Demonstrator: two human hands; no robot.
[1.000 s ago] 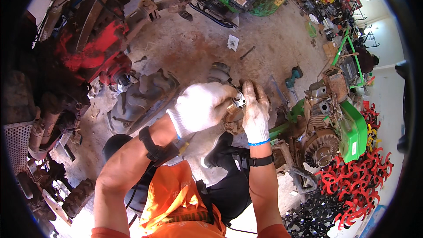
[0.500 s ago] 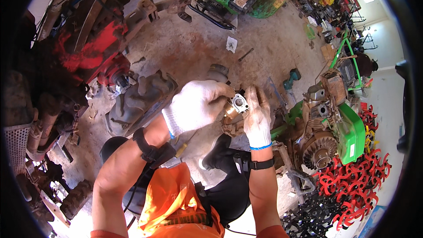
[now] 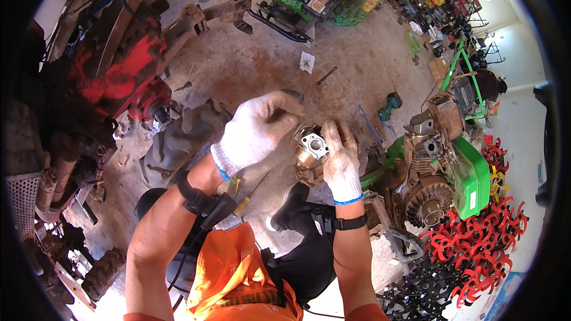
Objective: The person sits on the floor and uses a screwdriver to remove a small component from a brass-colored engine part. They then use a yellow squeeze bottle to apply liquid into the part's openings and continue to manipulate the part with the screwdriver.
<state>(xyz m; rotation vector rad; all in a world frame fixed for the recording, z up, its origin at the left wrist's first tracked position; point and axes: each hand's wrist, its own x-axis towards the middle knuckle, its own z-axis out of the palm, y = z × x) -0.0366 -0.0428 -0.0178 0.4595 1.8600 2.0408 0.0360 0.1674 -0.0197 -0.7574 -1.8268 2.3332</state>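
Note:
My right hand (image 3: 342, 166), in a white knitted glove with a blue cuff and dirty fingers, grips a small carburetor (image 3: 313, 145). The carburetor has a silver flange with a round bore facing up and a brass-coloured bowl below. Just left of it, my white-gloved left hand (image 3: 253, 131) is raised, apart from the carburetor. Its fingers are curled in toward the thumb; whether something small is between them I cannot make out. Beyond my right hand stands an engine (image 3: 433, 148) with a finned flywheel (image 3: 428, 202) and a green tank (image 3: 474, 181).
A teal power drill (image 3: 390, 107) stands on the floor past my right hand. A lugged tyre (image 3: 184, 139) lies to the left, near red machinery (image 3: 119, 71). Yellow-handled screwdrivers (image 3: 241, 205) lie near my knee. Red curved blades (image 3: 476, 232) are heaped at the right. Far ahead is a green machine (image 3: 315, 0).
My left hand has come off the carburetor and moved slightly up and left. The carburetor stays in my right hand, shifted a little left and down, its flange still facing up.

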